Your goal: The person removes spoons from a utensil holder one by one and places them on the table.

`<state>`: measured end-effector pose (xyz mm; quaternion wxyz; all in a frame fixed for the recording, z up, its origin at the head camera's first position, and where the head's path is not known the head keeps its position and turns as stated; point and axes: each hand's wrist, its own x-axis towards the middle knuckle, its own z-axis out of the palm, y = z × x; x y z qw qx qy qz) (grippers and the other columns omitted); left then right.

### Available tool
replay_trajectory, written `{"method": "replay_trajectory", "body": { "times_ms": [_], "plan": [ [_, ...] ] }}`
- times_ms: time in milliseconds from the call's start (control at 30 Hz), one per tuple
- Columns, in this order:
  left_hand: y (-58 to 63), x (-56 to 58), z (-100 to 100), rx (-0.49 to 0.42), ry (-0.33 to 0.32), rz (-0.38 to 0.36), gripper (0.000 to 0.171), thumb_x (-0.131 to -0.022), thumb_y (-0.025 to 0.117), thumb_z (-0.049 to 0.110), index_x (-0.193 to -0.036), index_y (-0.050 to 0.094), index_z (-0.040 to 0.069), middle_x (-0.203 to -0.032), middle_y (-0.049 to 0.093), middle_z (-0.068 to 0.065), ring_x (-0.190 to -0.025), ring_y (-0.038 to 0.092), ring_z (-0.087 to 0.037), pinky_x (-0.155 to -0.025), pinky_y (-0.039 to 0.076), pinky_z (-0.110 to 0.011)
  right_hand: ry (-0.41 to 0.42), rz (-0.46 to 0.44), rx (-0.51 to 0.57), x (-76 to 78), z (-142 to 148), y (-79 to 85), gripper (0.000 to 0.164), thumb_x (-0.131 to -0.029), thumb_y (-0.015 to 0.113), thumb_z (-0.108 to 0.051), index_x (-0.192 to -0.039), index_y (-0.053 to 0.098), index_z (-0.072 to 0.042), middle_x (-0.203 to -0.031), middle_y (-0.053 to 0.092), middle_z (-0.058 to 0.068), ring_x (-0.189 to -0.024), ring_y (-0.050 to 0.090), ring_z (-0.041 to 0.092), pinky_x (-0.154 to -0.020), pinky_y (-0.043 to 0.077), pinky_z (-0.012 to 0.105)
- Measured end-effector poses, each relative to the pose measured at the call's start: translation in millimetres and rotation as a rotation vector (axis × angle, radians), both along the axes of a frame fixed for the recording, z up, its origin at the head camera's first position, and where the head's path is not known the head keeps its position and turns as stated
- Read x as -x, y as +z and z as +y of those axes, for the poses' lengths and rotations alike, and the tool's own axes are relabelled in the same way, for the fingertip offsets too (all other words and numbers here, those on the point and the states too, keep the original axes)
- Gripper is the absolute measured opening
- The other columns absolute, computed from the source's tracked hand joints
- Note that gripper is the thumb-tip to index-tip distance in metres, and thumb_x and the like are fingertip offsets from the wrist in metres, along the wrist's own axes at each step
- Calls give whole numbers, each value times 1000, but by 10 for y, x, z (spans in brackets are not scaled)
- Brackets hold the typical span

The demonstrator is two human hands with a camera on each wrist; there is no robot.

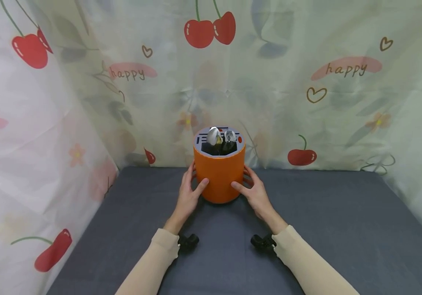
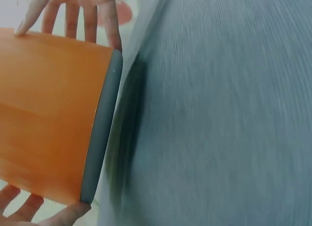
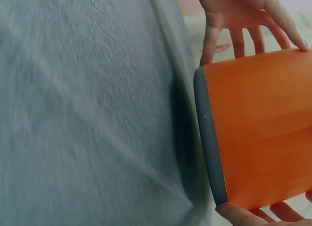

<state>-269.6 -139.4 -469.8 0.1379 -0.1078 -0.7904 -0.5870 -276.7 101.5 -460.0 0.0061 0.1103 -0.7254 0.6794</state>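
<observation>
An orange, round utensil holder [image 1: 220,180] with a grey slotted top stands upright between my two hands. Two shiny metal utensils [image 1: 213,136] stick up from its dark opening; the left one looks like a spoon head, and their lower parts are hidden inside. My left hand [image 1: 188,192] grips the left side, thumb on the front and fingers wrapping behind. On the opposite side my right hand [image 1: 256,194] holds it the same way. In the left wrist view, the holder's grey base [image 2: 101,128] appears slightly off the cloth, with a dark shadow beside it.
A dark grey cloth [image 1: 325,221] covers the table. Behind it hangs a cherry-patterned curtain [image 1: 270,110], close to the holder at the table's back edge, and another panel [image 1: 41,151] runs along the left side. Black wrist devices [image 1: 188,242] sit at both sleeves.
</observation>
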Motion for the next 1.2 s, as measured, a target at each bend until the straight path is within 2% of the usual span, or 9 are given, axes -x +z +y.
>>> {"method": "replay_trajectory", "body": {
  "times_ms": [133, 267, 500, 600, 733, 800, 900, 1033, 1200],
  "plan": [
    [23, -13, 166, 0, 2, 18, 80, -102, 68, 39, -168, 22, 31, -161, 36, -7, -145, 39, -32, -119, 30, -64, 12, -12, -5, -11, 170, 41, 78, -102, 71, -18, -166, 28, -14, -163, 34, 15, -149, 37, 38, -117, 38, 56],
    [44, -41, 348, -24, -6, 28, 82, -102, 69, 39, -168, 22, 27, -160, 36, -7, -144, 39, -32, -119, 29, -64, 22, -27, -18, -24, 362, 65, 79, -102, 71, -20, -167, 26, -17, -165, 32, 15, -149, 36, 38, -117, 38, 58],
    [28, -77, 673, -29, -15, 22, 86, -100, 66, 53, -168, 19, 31, -162, 34, -4, -144, 39, -27, -121, 29, -58, 31, -31, -51, -60, 701, 81, 79, -103, 70, -22, -167, 24, -18, -167, 28, 15, -150, 34, 39, -116, 38, 59],
    [25, -92, 798, -40, -19, 17, 87, -99, 66, 57, -168, 19, 32, -162, 33, -3, -145, 38, -26, -122, 28, -57, 42, -34, -61, -79, 834, 83, 80, -104, 68, -22, -168, 21, -19, -167, 27, 15, -150, 33, 39, -113, 45, 47],
    [26, -123, 985, -49, -28, -1, 87, -98, 66, 58, -168, 20, 32, -161, 33, -1, -145, 39, -24, -123, 29, -52, 54, -51, -37, -108, 1026, 81, 81, -104, 67, -22, -169, 18, -19, -167, 25, 17, -151, 30, 40, -98, 53, 23],
    [18, -138, 1089, -59, -31, -2, 86, -98, 66, 57, -167, 21, 33, -161, 33, 0, -145, 39, -23, -123, 29, -51, 57, -61, -24, -120, 1129, 79, 81, -105, 66, -21, -169, 16, -18, -168, 24, 18, -151, 30, 41, -95, 54, 19],
    [1, -156, 1242, -76, -37, 2, 85, -98, 66, 56, -167, 21, 33, -161, 34, 1, -144, 40, -22, -123, 30, -49, 51, -72, -36, -142, 1278, 100, 81, -105, 66, -21, -169, 15, -17, -169, 22, 19, -148, 35, 37, -97, 55, 24],
    [-15, -170, 1423, -99, -47, 13, 84, -99, 67, 54, -167, 21, 34, -160, 34, 2, -143, 41, -21, -123, 31, -48, 39, -88, -46, -166, 1446, 156, 83, -105, 66, -20, -169, 14, -17, -170, 20, 21, -139, 46, 24, -98, 56, 31],
    [-2, -198, 1598, -126, -58, 6, 83, -100, 66, 51, -167, 20, 34, -161, 33, 5, -143, 40, -18, -123, 31, -47, 40, -90, -14, -187, 1604, 194, 84, -104, 68, -17, -169, 14, -14, -168, 20, 24, -128, 52, 10, -96, 57, 31]
  ]
}}
